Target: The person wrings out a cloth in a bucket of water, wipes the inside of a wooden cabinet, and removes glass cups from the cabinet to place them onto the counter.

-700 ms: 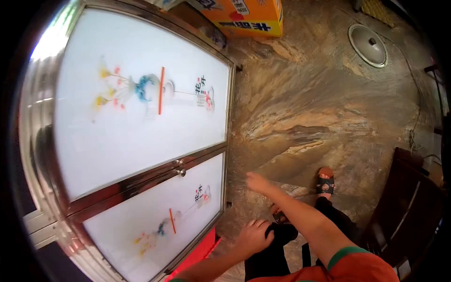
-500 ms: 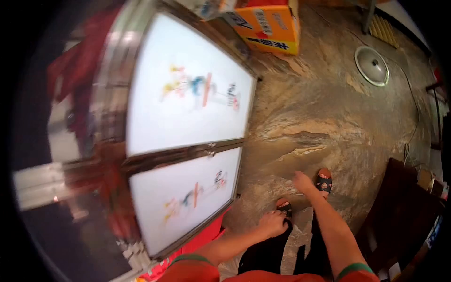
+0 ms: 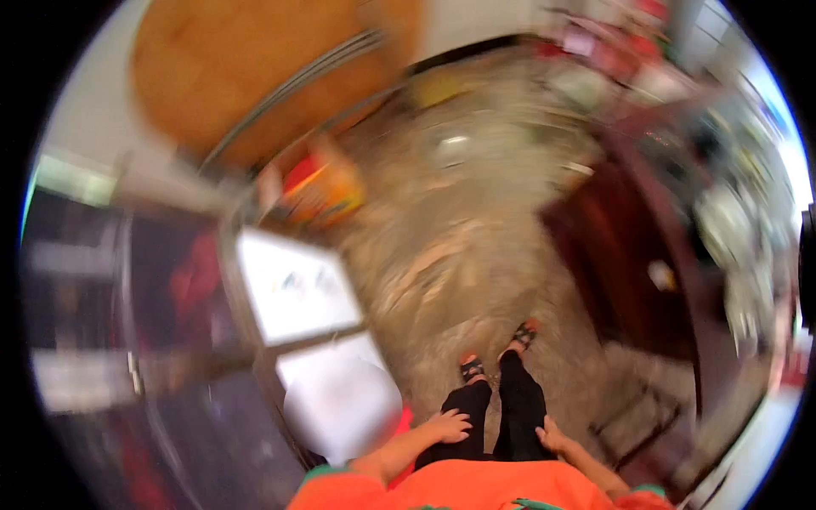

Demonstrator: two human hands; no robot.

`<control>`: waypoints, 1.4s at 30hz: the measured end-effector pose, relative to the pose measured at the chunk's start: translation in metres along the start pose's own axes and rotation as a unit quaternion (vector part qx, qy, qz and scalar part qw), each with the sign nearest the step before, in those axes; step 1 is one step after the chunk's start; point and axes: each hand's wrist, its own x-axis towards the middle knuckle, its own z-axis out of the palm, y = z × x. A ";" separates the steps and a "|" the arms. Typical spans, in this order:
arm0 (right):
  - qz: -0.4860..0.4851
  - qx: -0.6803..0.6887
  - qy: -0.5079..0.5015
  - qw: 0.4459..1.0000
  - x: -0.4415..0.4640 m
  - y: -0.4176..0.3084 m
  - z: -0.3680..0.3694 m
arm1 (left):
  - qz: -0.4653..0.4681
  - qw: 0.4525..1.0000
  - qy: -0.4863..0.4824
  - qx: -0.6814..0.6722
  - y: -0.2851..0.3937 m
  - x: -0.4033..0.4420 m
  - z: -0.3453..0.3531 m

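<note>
Right hand (image 3: 552,436) has been drawn back from above the floor (image 3: 442,255) to beside the worn black trousers (image 3: 520,408); its grip cannot be told. Left hand (image 3: 450,427), grip spread, is laid on their left leg.

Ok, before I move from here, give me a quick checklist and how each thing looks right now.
1. Left hand free: ok, nothing seen in it, fingers spread over the black trousers.
2. Right hand free: cannot tell, it is beside the trousers and its palm does not show.
3. Floor just ahead of the sandals: ok, no object seen there.
4. Orange box away from the feet: ok.
5. White cabinet doors fully shut: cannot tell, too blurred.
6. Sharp view: not ok, much is smeared.
</note>
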 end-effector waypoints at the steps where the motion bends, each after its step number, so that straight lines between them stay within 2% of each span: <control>1: 0.059 0.028 0.032 0.997 -0.022 0.000 0.014 | -0.029 0.999 -0.015 -0.019 -0.008 -0.007 0.001; 2: 0.106 0.032 0.019 0.994 -0.046 -0.015 0.008 | -0.070 0.996 -0.024 -0.043 -0.021 -0.005 0.005; 4: 0.163 -0.012 0.017 0.986 -0.092 -0.019 0.013 | -0.088 0.981 -0.155 0.071 -0.056 0.003 0.008; 6: 0.130 -0.037 -0.056 0.989 -0.129 0.002 0.014 | -0.100 0.977 -0.085 0.171 -0.099 0.001 0.017; 7: 0.069 -0.037 -0.084 0.993 -0.120 0.026 0.029 | -0.105 0.970 -0.054 0.211 -0.142 0.002 0.025; 8: 0.064 0.042 -0.040 0.996 -0.127 0.048 0.041 | -0.111 0.963 -0.007 0.247 -0.158 0.015 0.023; 11: 0.018 0.197 0.107 0.974 -0.148 0.136 0.088 | -0.162 0.973 0.060 0.156 -0.021 -0.003 -0.041; 12: 0.007 0.232 0.168 0.958 -0.162 0.166 0.101 | -0.130 0.972 0.078 0.178 -0.020 0.019 -0.043; 13: 0.016 0.282 0.158 0.946 -0.168 0.192 0.121 | -0.134 0.963 0.095 0.212 0.007 0.021 -0.032; 14: 0.036 0.336 0.240 0.910 -0.178 0.214 0.141 | -0.132 0.954 0.102 0.248 0.048 0.030 -0.033; 15: 0.059 0.347 0.310 0.883 -0.187 0.248 0.157 | -0.071 0.943 0.082 0.316 0.065 0.067 -0.025; 16: 0.086 0.354 0.376 0.852 -0.194 0.273 0.171 | -0.009 0.924 0.060 0.377 0.052 0.117 -0.023; 17: 0.087 0.390 0.404 0.823 -0.218 0.297 0.185 | 0.052 0.899 0.032 0.433 0.065 0.141 -0.019; 18: 0.084 0.425 0.432 0.791 -0.228 0.321 0.199 | 0.025 0.920 0.038 0.389 0.110 0.153 -0.006; 19: 0.130 0.451 0.462 0.753 -0.250 0.335 0.207 | -0.006 0.937 0.045 0.345 0.204 0.148 0.020; 20: 0.160 0.460 0.446 0.751 -0.259 0.365 0.226 | 0.029 0.922 0.013 0.386 0.283 0.144 0.056; 22: 0.226 0.485 0.404 0.742 -0.267 0.412 0.275 | 0.141 0.903 0.005 0.405 0.373 0.180 0.114; 23: 0.237 0.497 0.436 0.712 -0.281 0.418 0.291 | 0.217 0.903 0.030 0.371 0.405 0.203 0.138; 25: 0.264 0.508 0.498 0.651 -0.307 0.437 0.326 | 0.297 0.896 0.041 0.327 0.530 0.188 0.204; 27: 0.238 0.581 0.467 0.623 -0.316 0.457 0.348 | 0.303 0.937 -0.040 0.171 0.638 0.156 0.262; 28: 0.222 0.615 0.453 0.606 -0.320 0.468 0.356 | 0.311 0.940 -0.139 0.021 0.682 0.135 0.287; 30: 0.179 0.760 0.444 0.439 -0.357 0.469 0.340 | 0.299 0.905 -0.283 -0.107 0.760 0.092 0.319; 31: 0.153 0.818 0.430 0.349 -0.372 0.474 0.330 | 0.348 0.843 -0.386 -0.142 0.788 0.074 0.328; 32: 0.132 0.813 0.449 0.346 -0.382 0.489 0.324 | 0.373 0.751 -0.508 -0.199 0.822 0.044 0.337; 33: 0.110 0.808 0.464 0.347 -0.389 0.509 0.321 | 0.408 0.704 -0.560 -0.154 0.847 0.026 0.340; 34: 0.087 0.802 0.475 0.351 -0.397 0.527 0.319 | 0.385 0.596 -0.682 -0.176 0.871 0.018 0.352; 36: 0.079 0.803 0.504 0.308 -0.429 0.562 0.306 | 0.402 0.439 -0.786 -0.166 0.924 -0.006 0.371; 37: 0.072 0.803 0.519 0.282 -0.439 0.580 0.302 | 0.434 0.408 -0.788 -0.155 0.948 -0.015 0.384; 40: 0.083 0.825 0.498 0.253 -0.459 0.641 0.313 | 0.436 0.339 -0.821 -0.143 1.002 -0.018 0.429; 42: 0.117 0.804 0.516 0.271 -0.476 0.678 0.338 | 0.435 0.308 -0.833 -0.147 1.034 -0.015 0.462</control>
